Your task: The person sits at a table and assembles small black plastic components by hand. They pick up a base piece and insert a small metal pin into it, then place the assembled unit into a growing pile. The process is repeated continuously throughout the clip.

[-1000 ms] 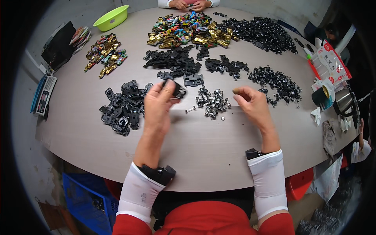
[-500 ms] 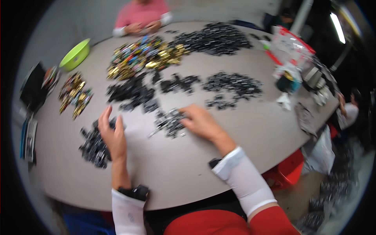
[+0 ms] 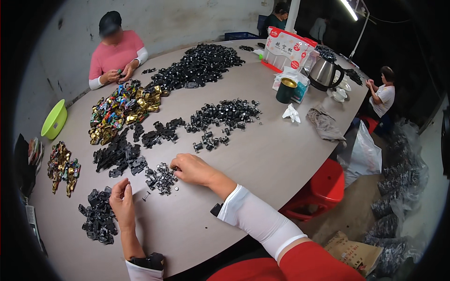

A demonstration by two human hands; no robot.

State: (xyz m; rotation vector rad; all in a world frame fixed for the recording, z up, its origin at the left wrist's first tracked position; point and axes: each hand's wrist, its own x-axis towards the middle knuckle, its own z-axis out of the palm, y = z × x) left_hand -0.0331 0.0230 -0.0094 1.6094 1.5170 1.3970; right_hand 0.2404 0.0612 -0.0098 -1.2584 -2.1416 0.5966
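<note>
Fingers (image 3: 177,165) of the right hand (image 3: 194,169) curled down and pinched narrow onto the near edge of a small heap of black parts (image 3: 161,177); cannot tell whether one piece is actually gripped, only that the tips touch the heap. Fingers (image 3: 125,188) of the left hand (image 3: 123,204) loosely bent, half open, holding nothing visible, resting beside a larger pile of black pieces (image 3: 97,217) just to their left.

Between the two sets of fingertips, alone on the bare tabletop (image 3: 243,154): a small metal pin (image 3: 146,196), apart from both hands. Long axis slanted, one end toward the right fingertips and away from the body, the other toward the left wrist; too small to tell which end is the head.

Likely light, stiff and smooth, so prone to roll or skid on the table; best taken across the shaft, near the middle, with thumb and forefinger. Black parts probably rigid moulded plastic, light, knobbly enough to snag on neighbours; best lifted one at a time by the outer edges.

Beyond the right fingertips, further heaps of black parts, then a mound of gold and coloured pieces (image 3: 123,110).
</note>
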